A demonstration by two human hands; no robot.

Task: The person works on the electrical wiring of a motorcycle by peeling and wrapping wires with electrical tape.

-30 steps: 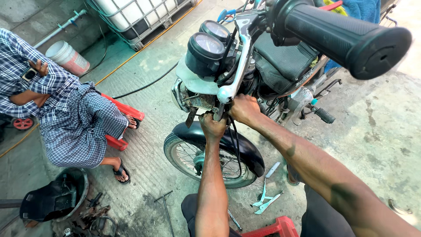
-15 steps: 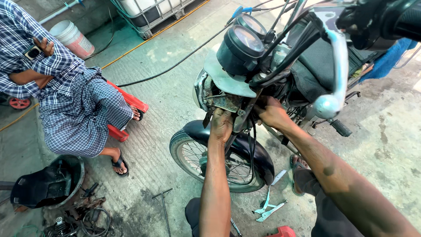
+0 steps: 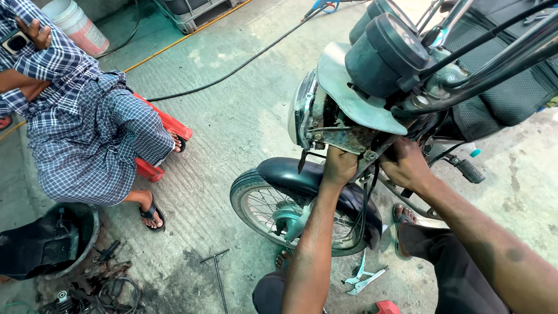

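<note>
— Why are those pliers (image 3: 364, 279) lying on the floor at the bottom of the frame?

— Dropped within arm's reach, I'd guess, like the T-handled wrench (image 3: 216, 268) lower left. Both hands are busy above them.

— Doing what?

— The left hand (image 3: 339, 164), centre frame, has its fingers curled shut against the rusty headlight bracket (image 3: 343, 138), probably steadying it. The right hand (image 3: 405, 164) sits just beside it, tucked under the cables; whether its fingers are together or apart, I cannot tell.

— And the bracket?

— Under the grey gauges (image 3: 383, 52), above the front wheel (image 3: 279, 212), behind the headlight shell (image 3: 300, 110).

— The person at the left?

— Sitting on a red stool (image 3: 160, 125), arms folded, well apart. A white bucket (image 3: 75, 23) stands in the upper left.
</note>
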